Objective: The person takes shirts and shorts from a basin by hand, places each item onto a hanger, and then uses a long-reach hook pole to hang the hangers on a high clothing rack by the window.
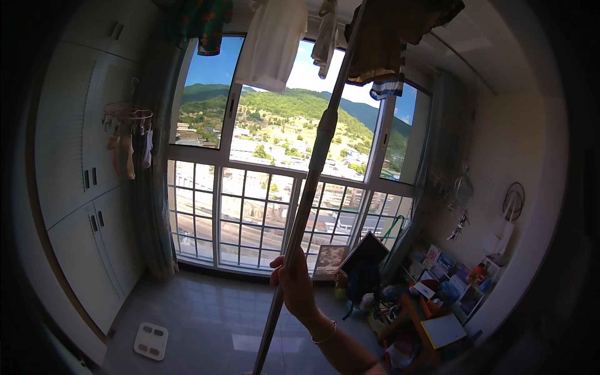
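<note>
My right hand (pixel 296 286) grips a long metal telescopic pole (pixel 307 199), with its fingers wrapped around the lower part. A bracelet circles that wrist. The pole slants upward and slightly right, thickening at a joint sleeve, and its top reaches the hanging clothes. Its upper end is hidden or out of the picture beside a dark brown garment (pixel 384 47). Left of it hang a small pale garment (pixel 326 40), a long white garment (pixel 274 44) and a green patterned garment (pixel 213 28). Only a tiny sliver, possibly my left hand, shows at the bottom edge by the pole.
Tall windows (pixel 220 157) with a lower grille stand ahead. White cabinets (pixel 70 140) and a clip hanger (pixel 129 111) with socks are at left. A bathroom scale (pixel 151 341) lies on the tiled floor (pixel 201 318). At right are a cluttered wooden table (pixel 412 318) and a backpack (pixel 364 286).
</note>
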The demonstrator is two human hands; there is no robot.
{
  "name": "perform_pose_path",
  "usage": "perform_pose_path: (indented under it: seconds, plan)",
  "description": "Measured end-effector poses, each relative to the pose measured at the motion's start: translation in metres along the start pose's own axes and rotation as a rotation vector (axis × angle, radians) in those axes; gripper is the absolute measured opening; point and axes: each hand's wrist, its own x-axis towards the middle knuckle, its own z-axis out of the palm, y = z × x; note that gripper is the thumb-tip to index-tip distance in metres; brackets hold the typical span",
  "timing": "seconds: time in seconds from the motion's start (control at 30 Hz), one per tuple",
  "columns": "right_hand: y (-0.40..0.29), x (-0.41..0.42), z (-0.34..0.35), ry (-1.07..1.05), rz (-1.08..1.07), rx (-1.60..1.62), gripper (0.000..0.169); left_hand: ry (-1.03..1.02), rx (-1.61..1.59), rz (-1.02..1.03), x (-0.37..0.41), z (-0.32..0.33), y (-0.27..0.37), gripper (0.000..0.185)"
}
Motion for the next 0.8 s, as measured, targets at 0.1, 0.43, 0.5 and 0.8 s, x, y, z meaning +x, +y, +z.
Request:
perform_pose_path:
  seconds: [0.1,0.43,0.5,0.8]
  plan:
    - [0.0,0.003,0.002,-0.044,0.016,0.013,0.053,0.021,0.0,0.031,0.026,-0.002,0.032,0.04]
    - [-0.011,0.052,-0.005,-0.012,-0.115,-0.125,0.066,0.055,-0.034,0.01,0.064,0.006,0.081,0.04]
    - [-0.003,0.06,-0.009,0.028,-0.147,-0.145,0.067,0.051,-0.029,0.034,0.072,0.008,0.09,0.039]
    - [0.014,0.048,-0.016,0.024,-0.113,-0.207,0.07,0.077,-0.184,-0.005,0.069,0.021,0.085,0.041]
